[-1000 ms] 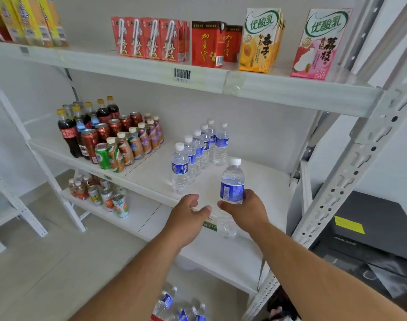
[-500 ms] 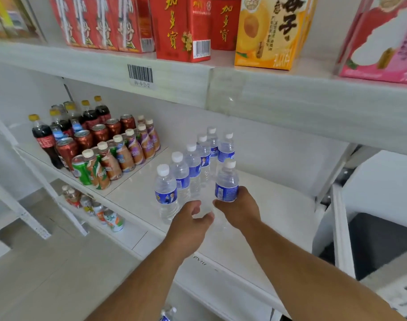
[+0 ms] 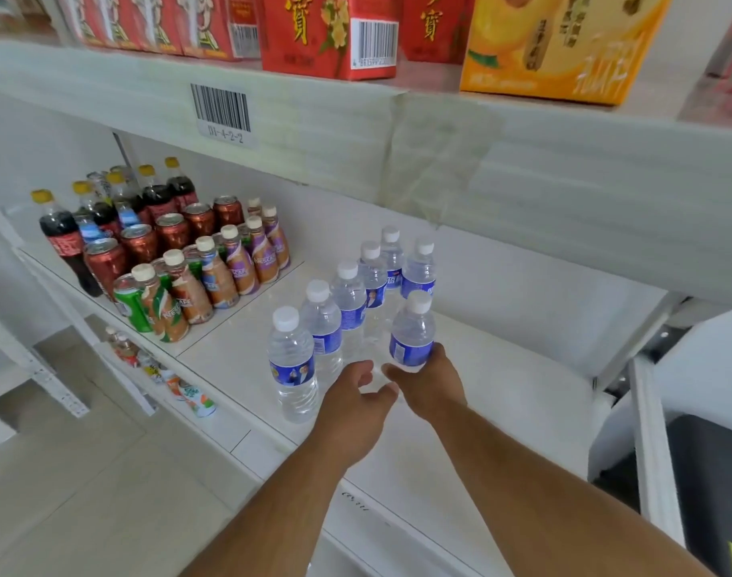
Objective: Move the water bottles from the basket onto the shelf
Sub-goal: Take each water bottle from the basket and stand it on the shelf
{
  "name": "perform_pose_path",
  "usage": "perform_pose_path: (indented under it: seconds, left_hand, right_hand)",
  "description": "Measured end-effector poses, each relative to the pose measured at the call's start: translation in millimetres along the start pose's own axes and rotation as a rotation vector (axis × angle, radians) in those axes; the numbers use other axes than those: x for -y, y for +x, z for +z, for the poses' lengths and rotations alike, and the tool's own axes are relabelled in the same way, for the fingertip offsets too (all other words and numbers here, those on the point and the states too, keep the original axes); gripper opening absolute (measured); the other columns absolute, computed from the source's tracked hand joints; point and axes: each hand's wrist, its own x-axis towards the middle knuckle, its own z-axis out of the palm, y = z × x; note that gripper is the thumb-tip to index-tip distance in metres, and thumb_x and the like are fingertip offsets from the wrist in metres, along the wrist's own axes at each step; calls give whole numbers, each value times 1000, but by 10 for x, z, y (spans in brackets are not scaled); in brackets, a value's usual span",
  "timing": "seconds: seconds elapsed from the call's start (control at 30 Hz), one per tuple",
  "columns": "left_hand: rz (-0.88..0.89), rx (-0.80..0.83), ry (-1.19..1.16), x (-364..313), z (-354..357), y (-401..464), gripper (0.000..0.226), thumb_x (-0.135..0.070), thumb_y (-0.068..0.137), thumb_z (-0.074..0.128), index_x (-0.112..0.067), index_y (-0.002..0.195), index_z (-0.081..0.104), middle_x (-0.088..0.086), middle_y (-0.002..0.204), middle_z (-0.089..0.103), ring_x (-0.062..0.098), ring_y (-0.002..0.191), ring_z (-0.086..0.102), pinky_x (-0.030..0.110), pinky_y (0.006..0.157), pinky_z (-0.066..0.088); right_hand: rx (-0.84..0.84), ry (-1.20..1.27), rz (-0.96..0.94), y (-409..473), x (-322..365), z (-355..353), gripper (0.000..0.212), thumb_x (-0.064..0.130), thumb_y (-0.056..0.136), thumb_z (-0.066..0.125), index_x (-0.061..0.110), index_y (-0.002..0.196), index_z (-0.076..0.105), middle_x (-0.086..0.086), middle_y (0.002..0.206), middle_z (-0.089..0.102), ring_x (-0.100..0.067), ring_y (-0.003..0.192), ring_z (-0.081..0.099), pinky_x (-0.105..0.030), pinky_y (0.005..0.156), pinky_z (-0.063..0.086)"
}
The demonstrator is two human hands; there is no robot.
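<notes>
My right hand (image 3: 433,381) grips the lower part of a clear water bottle (image 3: 412,333) with a white cap and blue label, held upright over the white middle shelf (image 3: 501,389). It sits just in front of another bottle (image 3: 418,268) at the back of a second row. A diagonal row of several water bottles (image 3: 327,322) stands to its left. My left hand (image 3: 358,406) is beside the right one, fingers curled loosely near the bottle's base, holding nothing that I can make out. The basket is out of view.
Cola bottles, cans and coffee bottles (image 3: 169,251) fill the left of the same shelf. The upper shelf edge (image 3: 439,135) with a barcode tag hangs close above, carrying drink cartons (image 3: 327,31). More cans lie on the lower shelf (image 3: 189,393). A dark box (image 3: 709,472) sits at right.
The camera has moved closer to the shelf. My right hand has carried the bottle forward and lower, in over the shelf beside the row. My left hand stayed alongside it.
</notes>
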Motion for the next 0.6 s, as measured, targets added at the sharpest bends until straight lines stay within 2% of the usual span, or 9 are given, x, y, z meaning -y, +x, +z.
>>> perform_pose_path:
  seconds: [0.1, 0.3, 0.47, 0.6]
  left_hand:
    - [4, 4, 11, -15, 18, 52, 54, -37, 95, 62, -30, 145, 42, -11, 144, 50, 12, 125, 51, 29, 98, 43]
    - [-10, 10, -21, -20, 25, 142, 53, -37, 94, 63, -30, 144, 43, -12, 141, 51, 2, 101, 51, 23, 86, 40]
    - [-6, 17, -6, -30, 30, 226, 54, -37, 95, 62, -29, 144, 43, -12, 142, 50, 2, 103, 50, 22, 87, 39]
    - [-8, 16, 2, -66, 36, 296, 53, -37, 95, 62, -28, 144, 43, -11, 143, 50, 2, 104, 49, 22, 88, 39]
  right_hand:
    - [28, 16, 50, 130, -63, 54, 64, 62, 71, 81, 30, 120, 55, 5, 98, 73, -18, 76, 74, -38, 69, 66]
    - [8, 38, 62, 434, 106, 88, 61, 58, 74, 83, 28, 119, 55, 3, 102, 73, -22, 77, 76, -39, 74, 66]
    - [1, 29, 77, 619, 227, 129, 58, 56, 75, 83, 25, 115, 56, 1, 98, 73, -21, 69, 76, -33, 66, 63]
    - [-7, 48, 100, 665, 281, 180, 64, 55, 76, 84, 24, 120, 51, 0, 104, 72, -21, 73, 76, -30, 62, 60]
